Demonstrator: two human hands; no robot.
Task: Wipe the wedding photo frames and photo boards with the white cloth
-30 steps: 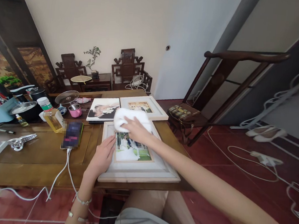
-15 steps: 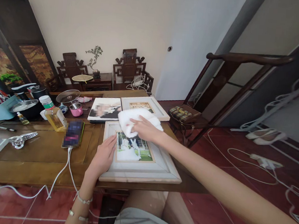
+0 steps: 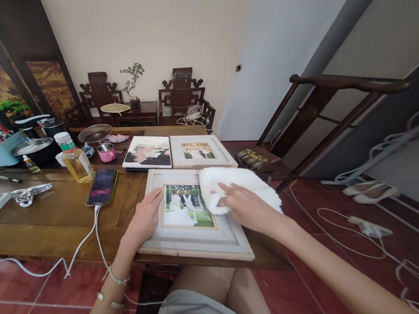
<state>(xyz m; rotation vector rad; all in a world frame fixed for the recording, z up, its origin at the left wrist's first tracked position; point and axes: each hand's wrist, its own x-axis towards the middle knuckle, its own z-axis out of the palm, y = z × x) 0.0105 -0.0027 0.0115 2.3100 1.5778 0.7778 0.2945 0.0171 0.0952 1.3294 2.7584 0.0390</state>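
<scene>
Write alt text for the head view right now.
A person's right hand holds a white cloth over the right side of a picture frame; the left hand rests on its left. The frame lies on a wooden table, with another frame behind and a phone to the left.

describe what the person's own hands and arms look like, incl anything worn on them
The left hand and right hand are both bare, no gloves. The left forearm wears a slim, silvery bracelet and, nearer the elbow, what looks like an open-ended metallic bangle. No sleeve or jewellery shows on the right forearm.
</scene>
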